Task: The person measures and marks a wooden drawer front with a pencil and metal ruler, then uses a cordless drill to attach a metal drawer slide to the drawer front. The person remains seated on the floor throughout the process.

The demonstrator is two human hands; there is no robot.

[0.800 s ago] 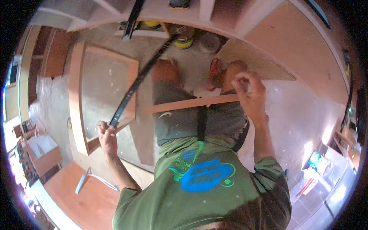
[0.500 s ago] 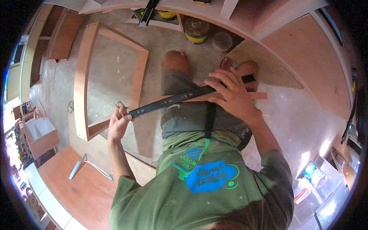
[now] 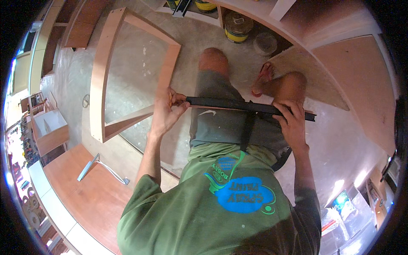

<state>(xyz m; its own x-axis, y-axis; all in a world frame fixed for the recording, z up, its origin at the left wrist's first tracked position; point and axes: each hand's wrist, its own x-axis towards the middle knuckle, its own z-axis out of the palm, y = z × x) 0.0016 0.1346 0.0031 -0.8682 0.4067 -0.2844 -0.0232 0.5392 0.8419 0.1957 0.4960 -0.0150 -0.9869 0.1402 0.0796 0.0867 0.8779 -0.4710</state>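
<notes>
A long black drawer slide (image 3: 229, 103) lies almost level across my lap, above my dark shorts. Its left end is pinched between the thumb and fingers of my left hand (image 3: 166, 114). A thin yellow-orange stick, which looks like a pencil (image 3: 171, 100), shows between those fingers. Near the other end, my right hand (image 3: 291, 124) has its fingers curled over the slide, and a short piece of it sticks out beyond them. Along the slide's lower edge a sliver of a wooden strip (image 3: 265, 112) shows; the slide covers most of it.
To the left, an open wooden frame (image 3: 100, 85) stands on the floor. A brown panel (image 3: 80, 199) at lower left carries a metal rail (image 3: 88, 168). Ahead are a lidded bucket (image 3: 238, 27) and a clear tub (image 3: 265, 43), near a large board (image 3: 357, 80) on the right.
The slide has turned from slanted to nearly level, and its slotted face no longer shows. My left hand has moved right and up; my right hand has moved right and down and curled around it.
</notes>
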